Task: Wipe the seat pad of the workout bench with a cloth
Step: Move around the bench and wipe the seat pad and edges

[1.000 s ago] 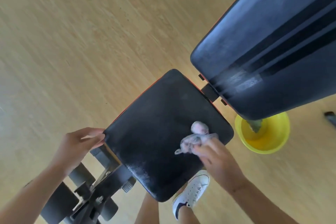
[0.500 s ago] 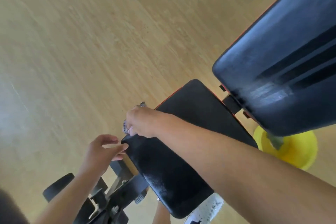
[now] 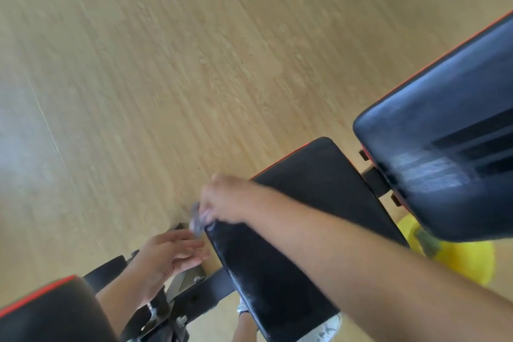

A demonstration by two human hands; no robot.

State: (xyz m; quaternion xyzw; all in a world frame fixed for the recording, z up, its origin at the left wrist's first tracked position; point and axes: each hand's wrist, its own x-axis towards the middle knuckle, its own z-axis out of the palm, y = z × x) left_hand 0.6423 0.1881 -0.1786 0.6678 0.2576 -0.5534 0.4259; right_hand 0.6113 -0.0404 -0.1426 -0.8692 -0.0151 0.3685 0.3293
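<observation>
The black seat pad of the workout bench runs diagonally through the lower middle. My right hand reaches across it to its far left corner, closed on a small grey cloth that peeks out below the fingers at the pad's edge. My left hand hovers just left of that corner, fingers spread and loosely curled, touching nothing I can make out. White dusty streaks show along the pad's near left edge.
The dark backrest pad rises at the right. A yellow bowl sits on the wooden floor beneath it. The bench's black frame and foot rollers lie at the lower left. A white shoe shows below the seat.
My right hand swept the cloth from the seat's near right side across to its far left corner. My left hand let go of the seat's corner and now hovers beside it.
</observation>
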